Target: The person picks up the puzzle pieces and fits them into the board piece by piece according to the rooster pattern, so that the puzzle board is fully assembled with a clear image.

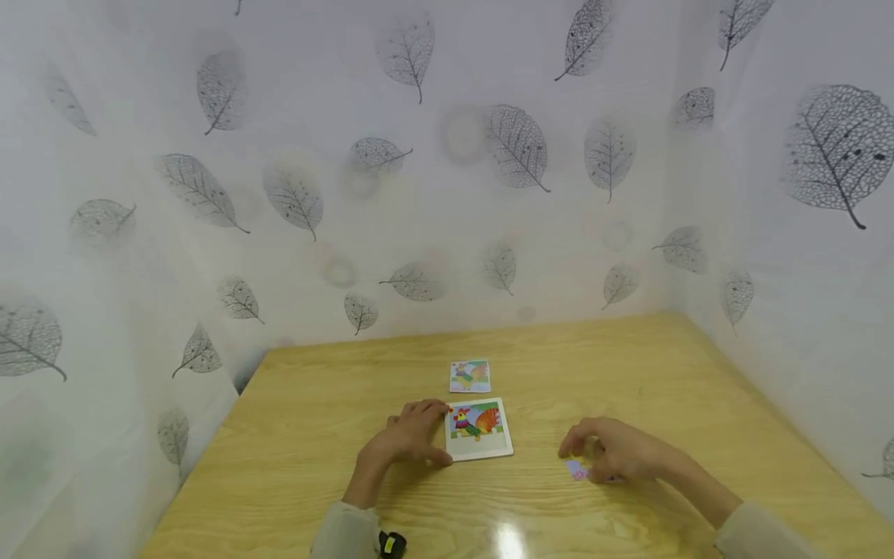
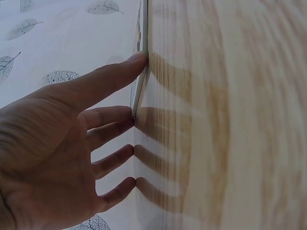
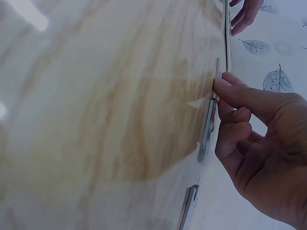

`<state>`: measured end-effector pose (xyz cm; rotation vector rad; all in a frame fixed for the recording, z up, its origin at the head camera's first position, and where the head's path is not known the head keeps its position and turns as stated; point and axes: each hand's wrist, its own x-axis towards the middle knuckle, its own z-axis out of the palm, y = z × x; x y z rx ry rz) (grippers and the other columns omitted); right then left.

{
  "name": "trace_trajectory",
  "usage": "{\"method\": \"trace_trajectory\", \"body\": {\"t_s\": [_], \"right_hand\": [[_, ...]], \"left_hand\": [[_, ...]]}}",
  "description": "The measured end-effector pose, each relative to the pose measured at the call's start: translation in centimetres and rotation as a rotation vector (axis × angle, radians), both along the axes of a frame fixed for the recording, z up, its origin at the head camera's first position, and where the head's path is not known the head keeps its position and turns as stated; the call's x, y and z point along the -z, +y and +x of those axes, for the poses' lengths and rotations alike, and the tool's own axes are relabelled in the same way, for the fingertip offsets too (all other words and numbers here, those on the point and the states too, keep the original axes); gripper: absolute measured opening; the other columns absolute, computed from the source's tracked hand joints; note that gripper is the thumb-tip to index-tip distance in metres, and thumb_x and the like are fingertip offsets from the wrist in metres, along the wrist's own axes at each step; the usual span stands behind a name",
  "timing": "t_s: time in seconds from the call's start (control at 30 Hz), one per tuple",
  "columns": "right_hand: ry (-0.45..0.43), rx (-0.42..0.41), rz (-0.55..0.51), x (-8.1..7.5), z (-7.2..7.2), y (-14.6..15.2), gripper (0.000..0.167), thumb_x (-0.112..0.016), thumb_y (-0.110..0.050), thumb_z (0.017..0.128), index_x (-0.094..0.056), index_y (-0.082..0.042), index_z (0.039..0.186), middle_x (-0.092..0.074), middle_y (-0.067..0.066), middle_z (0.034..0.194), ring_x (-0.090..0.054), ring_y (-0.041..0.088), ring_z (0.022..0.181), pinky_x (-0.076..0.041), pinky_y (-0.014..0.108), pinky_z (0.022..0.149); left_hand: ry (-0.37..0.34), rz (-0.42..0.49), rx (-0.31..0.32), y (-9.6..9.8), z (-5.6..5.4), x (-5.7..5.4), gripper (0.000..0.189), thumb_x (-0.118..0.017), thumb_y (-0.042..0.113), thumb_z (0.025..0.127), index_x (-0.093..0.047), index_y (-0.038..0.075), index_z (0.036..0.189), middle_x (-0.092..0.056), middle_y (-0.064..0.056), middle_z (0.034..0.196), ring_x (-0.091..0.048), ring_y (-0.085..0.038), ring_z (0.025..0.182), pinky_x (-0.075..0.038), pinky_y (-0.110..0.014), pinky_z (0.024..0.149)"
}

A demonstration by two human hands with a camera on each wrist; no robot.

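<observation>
A square jigsaw tray [image 1: 479, 451] with a pale rim lies on the table, a colourful rooster picture filling its upper part and its lower part bare. Against the tray's left edge rest the thumb and fingertips of my left hand [image 1: 410, 436], the fingers spread fairly straight. My right hand [image 1: 620, 450] is to the right of the tray, low over loose jigsaw pieces. Its thumb and forefinger pinch a thin jigsaw piece [image 3: 217, 67], seen edge-on in the right wrist view. A lilac and pink jigsaw piece [image 1: 576, 469] shows under the fingers; another piece [image 3: 190, 203] lies nearer the wrist.
Behind the tray lies a square picture card [image 1: 470, 376] with a similar rooster. The wooden table [image 1: 335, 388] meets pale leaf-printed sheeting [image 1: 433, 233] at the back and both sides. A small black object [image 1: 393, 544] is beside the left sleeve.
</observation>
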<state>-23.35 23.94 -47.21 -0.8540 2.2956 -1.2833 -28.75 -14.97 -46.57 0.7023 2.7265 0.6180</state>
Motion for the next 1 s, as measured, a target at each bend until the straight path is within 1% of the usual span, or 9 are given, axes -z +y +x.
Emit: {"method": "trace_trajectory", "body": {"t_s": [0.07, 0.2, 0.3, 0.33, 0.43, 0.57, 0.63, 0.8, 1.0], "right_hand": [[0.009, -0.002, 0.009, 0.0, -0.1, -0.1, 0.039, -0.072, 0.011, 0.082, -0.068, -0.001, 0.118, -0.061, 0.021, 0.124, -0.044, -0.003, 0.057, -0.044, 0.012, 0.055], [0.036, -0.023, 0.007, 0.0, -0.2, -0.3, 0.036, -0.072, 0.012, 0.083, -0.068, -0.002, 0.116, -0.064, 0.020, 0.125, -0.044, -0.003, 0.060, -0.050, 0.016, 0.067], [0.055, -0.032, -0.008, -0.1, -0.2, -0.4, 0.032, -0.073, 0.009, 0.085, -0.068, -0.001, 0.115, -0.065, 0.019, 0.122, -0.042, -0.003, 0.058, -0.048, 0.014, 0.063], [0.059, -0.036, -0.017, -0.1, -0.2, -0.4, 0.031, -0.073, 0.008, 0.086, -0.068, 0.000, 0.115, -0.066, 0.019, 0.121, -0.040, -0.004, 0.055, -0.046, 0.013, 0.058], [0.091, -0.038, -0.010, -0.1, -0.2, -0.7, 0.026, -0.076, 0.000, 0.089, -0.069, -0.001, 0.114, -0.068, 0.015, 0.113, -0.040, -0.006, 0.053, -0.039, 0.009, 0.051], [0.143, -0.028, 0.012, -0.3, -0.5, -1.4, 0.024, -0.077, -0.006, 0.090, -0.070, -0.003, 0.113, -0.070, 0.012, 0.110, -0.040, -0.007, 0.053, -0.040, 0.010, 0.051], [0.154, -0.010, 0.023, -0.5, -0.7, -1.9, 0.024, -0.078, -0.008, 0.090, -0.071, -0.005, 0.113, -0.070, 0.011, 0.114, -0.040, -0.006, 0.055, -0.041, 0.012, 0.052], [0.142, 0.031, 0.025, -0.9, -1.2, -3.4, 0.026, -0.080, -0.010, 0.089, -0.073, -0.010, 0.114, -0.069, 0.008, 0.116, -0.042, -0.002, 0.060, -0.044, 0.018, 0.057], [0.097, 0.061, -0.030, -1.1, -1.7, -5.8, 0.028, -0.079, -0.007, 0.089, -0.073, -0.009, 0.116, -0.067, 0.010, 0.122, -0.043, 0.001, 0.061, -0.041, 0.017, 0.054]], "left_hand": [[0.001, -0.001, 0.000, 0.0, 0.0, 0.0, 0.085, -0.089, 0.035, 0.080, -0.049, 0.008, 0.150, -0.042, -0.016, 0.159, -0.032, -0.047, 0.147, -0.025, -0.081, 0.110], [0.008, -0.003, -0.002, -0.1, 0.0, -0.1, 0.084, -0.089, 0.035, 0.079, -0.050, 0.007, 0.149, -0.043, -0.017, 0.159, -0.033, -0.047, 0.146, -0.026, -0.081, 0.110], [0.008, -0.002, -0.005, -0.1, 0.1, -0.3, 0.084, -0.089, 0.035, 0.079, -0.050, 0.007, 0.148, -0.043, -0.017, 0.158, -0.034, -0.047, 0.146, -0.026, -0.081, 0.109], [0.006, -0.002, -0.005, -0.1, 0.1, -0.3, 0.084, -0.089, 0.035, 0.079, -0.050, 0.007, 0.149, -0.043, -0.017, 0.159, -0.034, -0.047, 0.146, -0.026, -0.081, 0.110], [0.002, -0.009, 0.006, -0.1, 0.0, -0.2, 0.085, -0.088, 0.036, 0.081, -0.049, 0.007, 0.150, -0.042, -0.018, 0.159, -0.033, -0.048, 0.146, -0.026, -0.081, 0.110], [0.006, -0.011, 0.020, -0.1, -0.1, 0.1, 0.084, -0.087, 0.036, 0.082, -0.048, 0.006, 0.150, -0.041, -0.019, 0.159, -0.032, -0.049, 0.146, -0.026, -0.082, 0.109], [0.007, 0.000, 0.019, -0.2, -0.1, 0.0, 0.083, -0.088, 0.035, 0.081, -0.049, 0.006, 0.149, -0.042, -0.019, 0.159, -0.033, -0.049, 0.146, -0.026, -0.082, 0.109], [0.004, 0.003, 0.013, -0.2, 0.1, -0.1, 0.083, -0.087, 0.035, 0.081, -0.049, 0.007, 0.150, -0.041, -0.017, 0.159, -0.032, -0.048, 0.147, -0.025, -0.082, 0.109], [0.011, 0.000, 0.013, -0.1, 0.1, 0.2, 0.084, -0.087, 0.036, 0.082, -0.048, 0.007, 0.150, -0.041, -0.018, 0.159, -0.032, -0.048, 0.146, -0.025, -0.081, 0.110]]}}
